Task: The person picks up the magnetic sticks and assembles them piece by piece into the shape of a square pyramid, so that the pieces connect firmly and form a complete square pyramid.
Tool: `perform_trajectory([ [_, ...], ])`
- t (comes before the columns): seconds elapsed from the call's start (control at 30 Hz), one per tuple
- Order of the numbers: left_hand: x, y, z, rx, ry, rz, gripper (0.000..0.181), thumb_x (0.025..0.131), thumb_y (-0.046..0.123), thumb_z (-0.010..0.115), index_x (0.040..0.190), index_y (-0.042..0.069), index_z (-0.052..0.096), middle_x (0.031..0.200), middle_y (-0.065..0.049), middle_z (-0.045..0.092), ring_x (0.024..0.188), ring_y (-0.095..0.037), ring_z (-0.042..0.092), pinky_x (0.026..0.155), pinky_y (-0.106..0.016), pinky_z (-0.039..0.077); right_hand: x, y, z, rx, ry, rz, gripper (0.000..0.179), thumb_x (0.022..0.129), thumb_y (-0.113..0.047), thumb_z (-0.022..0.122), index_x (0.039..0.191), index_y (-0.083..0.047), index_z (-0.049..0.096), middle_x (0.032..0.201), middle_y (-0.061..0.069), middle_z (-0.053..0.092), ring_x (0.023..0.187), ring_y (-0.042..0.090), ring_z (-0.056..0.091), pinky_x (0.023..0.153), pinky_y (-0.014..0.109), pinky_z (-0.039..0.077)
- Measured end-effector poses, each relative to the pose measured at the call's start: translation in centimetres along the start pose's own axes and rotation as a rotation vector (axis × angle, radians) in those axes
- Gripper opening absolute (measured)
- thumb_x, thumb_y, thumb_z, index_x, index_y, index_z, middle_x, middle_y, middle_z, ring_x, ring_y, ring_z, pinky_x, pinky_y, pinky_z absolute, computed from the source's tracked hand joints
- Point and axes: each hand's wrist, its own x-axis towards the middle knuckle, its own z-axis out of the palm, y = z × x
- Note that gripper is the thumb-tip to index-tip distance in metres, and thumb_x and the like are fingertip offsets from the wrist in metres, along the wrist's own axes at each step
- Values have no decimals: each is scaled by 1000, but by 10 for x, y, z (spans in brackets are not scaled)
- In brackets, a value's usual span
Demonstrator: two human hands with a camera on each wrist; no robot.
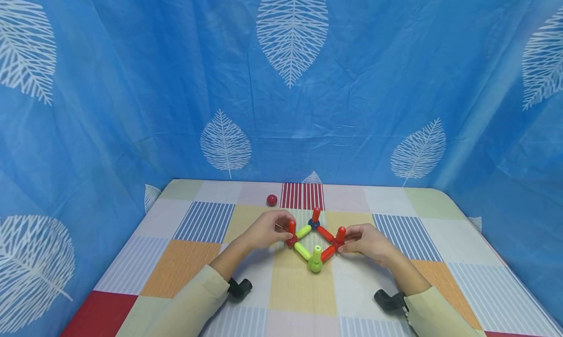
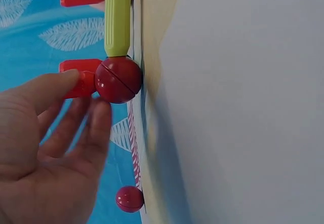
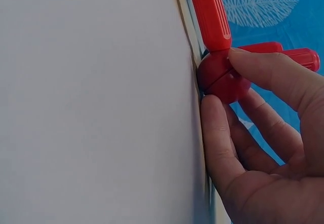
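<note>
A square of toy building rods and balls lies on the table, with an upright rod on each corner ball. At its left corner my left hand [image 1: 269,228] pinches the upright red rod [image 2: 83,77], just beside a dark red ball [image 2: 119,79]. My right hand [image 1: 368,241] grips the red ball [image 3: 223,77] at the right corner between thumb and fingers. A green ball [image 1: 315,265] carries a yellow-green rod [image 1: 317,252] at the front corner. The back corner has a dark blue ball [image 1: 314,224] under a red rod [image 1: 316,213]. Yellow-green rods form the left sides, red rods the right.
One loose red ball [image 1: 271,200] lies behind the left hand near the table's back edge. A patchwork cloth [image 1: 303,293] covers the table. Blue curtains [image 1: 352,82] with white leaf prints hang behind and at both sides.
</note>
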Motion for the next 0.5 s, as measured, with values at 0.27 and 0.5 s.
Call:
perform_trajectory([
  [0.27,-3,-8,1,66,-125,-60,20,85,6,81,102,9,73,99,-3,73,91,-13,69,84,-28,58,2,-5,1,-173,55,-38,30,81,-9,83,107,1,75,99,11,77,87,15,67,77,26,56],
  [0.5,-8,-6,-3,32,-148,-74,21,83,7,84,100,12,73,97,-1,71,87,-12,67,82,-29,58,12,-7,9,-259,185,-44,30,82,-14,85,106,1,75,98,12,78,83,13,72,73,24,57],
])
